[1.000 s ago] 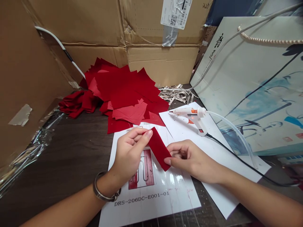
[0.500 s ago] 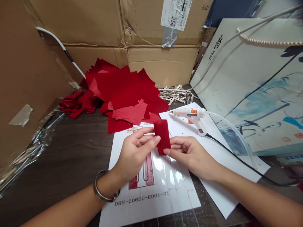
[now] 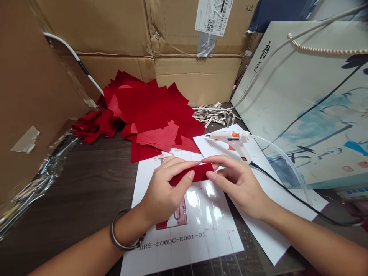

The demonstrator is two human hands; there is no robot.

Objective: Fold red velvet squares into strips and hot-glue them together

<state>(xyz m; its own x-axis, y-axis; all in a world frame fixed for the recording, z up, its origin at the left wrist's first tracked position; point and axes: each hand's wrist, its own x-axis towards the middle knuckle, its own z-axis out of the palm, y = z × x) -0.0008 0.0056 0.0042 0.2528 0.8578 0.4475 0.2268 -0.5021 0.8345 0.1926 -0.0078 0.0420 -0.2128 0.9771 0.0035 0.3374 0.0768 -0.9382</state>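
Note:
Between both hands is a folded strip of red fabric (image 3: 198, 173), lying lengthwise from left to right above a printed sheet (image 3: 207, 222). My left hand (image 3: 169, 188) pinches its left part, thumb in front and fingers behind. At the strip's right end, my right hand (image 3: 235, 180) grips it between thumb and fingers. Part of the strip is hidden behind my left fingers. Beyond the hands spreads a pile of red fabric pieces (image 3: 152, 107). A white glue gun (image 3: 234, 142) rests on white paper to the right.
Metal clips (image 3: 214, 114) are heaped behind the glue gun. Folded red pieces (image 3: 96, 124) lie at the left of the pile. Cardboard (image 3: 198, 78) walls the back and left. A painted paper bag (image 3: 310, 111) stands at the right, and a black cord (image 3: 290, 195) crosses the paper.
The red strip has turned from upright to lying lengthwise between my hands. My right hand has moved up slightly to its right end, and my left fingers now stretch along its top.

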